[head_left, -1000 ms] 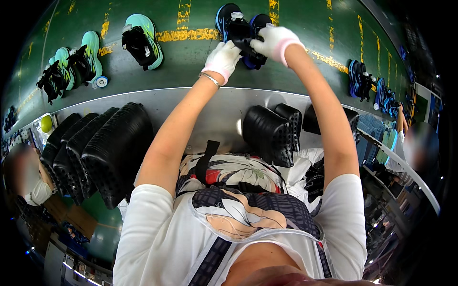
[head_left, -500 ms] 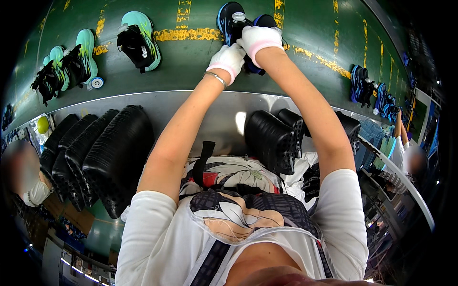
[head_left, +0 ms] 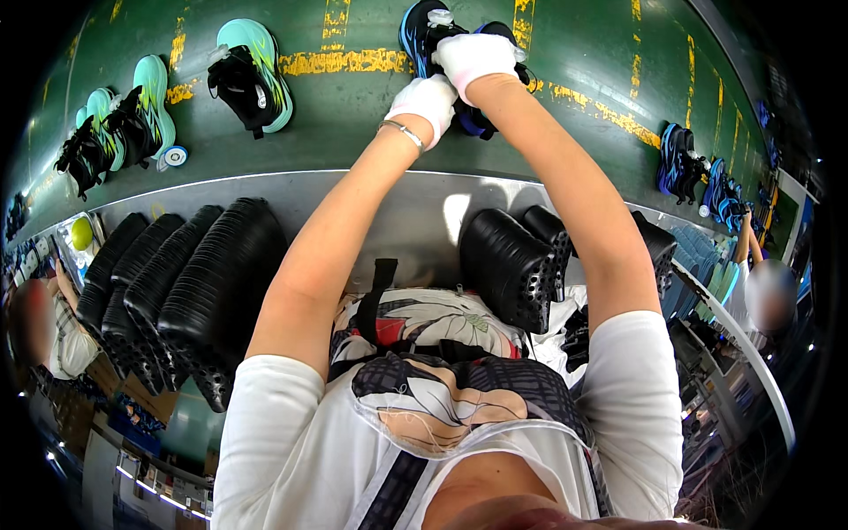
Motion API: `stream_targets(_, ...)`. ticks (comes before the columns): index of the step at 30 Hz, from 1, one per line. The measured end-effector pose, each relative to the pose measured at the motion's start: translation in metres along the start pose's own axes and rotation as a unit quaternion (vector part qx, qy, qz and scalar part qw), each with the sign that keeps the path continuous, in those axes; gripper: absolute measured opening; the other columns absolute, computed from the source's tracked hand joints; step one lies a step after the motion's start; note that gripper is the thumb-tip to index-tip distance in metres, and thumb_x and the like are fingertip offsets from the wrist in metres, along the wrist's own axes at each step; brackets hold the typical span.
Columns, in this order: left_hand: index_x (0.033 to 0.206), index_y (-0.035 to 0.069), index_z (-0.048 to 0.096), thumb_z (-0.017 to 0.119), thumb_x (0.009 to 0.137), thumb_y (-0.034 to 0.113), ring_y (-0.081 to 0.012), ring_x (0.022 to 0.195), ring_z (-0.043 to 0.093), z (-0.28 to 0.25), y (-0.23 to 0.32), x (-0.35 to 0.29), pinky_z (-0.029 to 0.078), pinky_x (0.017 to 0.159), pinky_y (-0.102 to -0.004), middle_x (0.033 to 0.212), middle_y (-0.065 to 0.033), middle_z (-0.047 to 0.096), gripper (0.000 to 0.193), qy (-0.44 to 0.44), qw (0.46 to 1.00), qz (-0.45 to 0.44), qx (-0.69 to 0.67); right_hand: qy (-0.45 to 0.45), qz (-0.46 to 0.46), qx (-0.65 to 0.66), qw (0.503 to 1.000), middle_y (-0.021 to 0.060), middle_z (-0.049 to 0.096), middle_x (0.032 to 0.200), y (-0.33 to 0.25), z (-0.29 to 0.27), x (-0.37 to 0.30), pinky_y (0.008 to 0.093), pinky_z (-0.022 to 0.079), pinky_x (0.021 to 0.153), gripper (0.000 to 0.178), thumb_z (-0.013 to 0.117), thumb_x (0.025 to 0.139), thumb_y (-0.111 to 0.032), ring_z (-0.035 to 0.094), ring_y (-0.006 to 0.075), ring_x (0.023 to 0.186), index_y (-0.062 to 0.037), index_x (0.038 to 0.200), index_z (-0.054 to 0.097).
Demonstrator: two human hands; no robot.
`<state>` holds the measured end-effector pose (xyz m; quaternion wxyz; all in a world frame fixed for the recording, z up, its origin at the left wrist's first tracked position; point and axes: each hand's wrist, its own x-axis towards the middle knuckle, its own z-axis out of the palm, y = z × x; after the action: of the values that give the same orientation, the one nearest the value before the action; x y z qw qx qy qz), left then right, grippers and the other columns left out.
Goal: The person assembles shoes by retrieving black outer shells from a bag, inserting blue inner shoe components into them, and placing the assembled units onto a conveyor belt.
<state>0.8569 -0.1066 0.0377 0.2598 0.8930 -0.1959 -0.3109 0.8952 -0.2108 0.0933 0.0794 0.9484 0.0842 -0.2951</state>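
White-gloved left hand [head_left: 426, 100] and right hand [head_left: 477, 64] crowd black-and-blue sneakers [head_left: 421, 37].
The pair sits on the green worktop [head_left: 344, 119], partly hidden; from here I can't tell what either hand grips.

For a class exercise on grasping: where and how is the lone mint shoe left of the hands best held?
Probably across the middle of the mint shoe, coming from the near side with the left hand, thumb on one long edge, fingers on the other. It is longer than wide, rounded end pointing away, and no other shoe touches it, so both edges look reachable.
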Motion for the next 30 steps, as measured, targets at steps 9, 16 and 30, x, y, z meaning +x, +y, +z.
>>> stream_targets(9, 0.103, 0.005, 0.064, 0.056, 0.082, 0.015, -0.0349, 0.098, 0.061, -0.004, 0.012, -0.002, 0.05, 0.083, -0.0432, 0.105, -0.0185, 0.064, 0.024, -0.012, 0.999, 0.016, 0.046, 0.015, 0.005, 0.051, 0.999, 0.0114, 0.068, 0.102, 0.003, -0.001, -0.016, 0.0408, 0.051, 0.08, 0.023, 0.052, 0.086, -0.023, 0.065, 0.0283, 0.095, -0.0116, 0.098, 0.069)
stream_targets(16, 0.116, 0.004, 0.054, 0.052, 0.085, 0.011, -0.0363, 0.112, 0.051, 0.032, -0.014, 0.022, 0.042, 0.096, -0.0409, 0.127, -0.0189, 0.051, 0.032, 0.035, 0.99, 0.115, 0.079, 0.231, -0.027, 0.19, 0.954, 0.0094, 0.063, 0.089, 0.039, 0.007, -0.165, 0.0365, 0.049, 0.078, 0.022, 0.055, 0.085, -0.029, 0.061, 0.0269, 0.088, -0.0118, 0.096, 0.064)
stream_targets(30, 0.132, 0.012, 0.047, 0.058, 0.086, 0.02, -0.0264, 0.089, 0.062, 0.016, 0.031, -0.095, 0.049, 0.08, -0.0361, 0.126, -0.017, 0.046, 0.047, 0.245, 0.96, 0.134, 0.035, 0.303, 0.452, 0.231, 0.806, 0.01, 0.062, 0.086, 0.159, 0.148, -0.508, 0.0381, 0.047, 0.073, 0.016, 0.056, 0.085, -0.024, 0.06, 0.0293, 0.086, -0.0122, 0.093, 0.064)
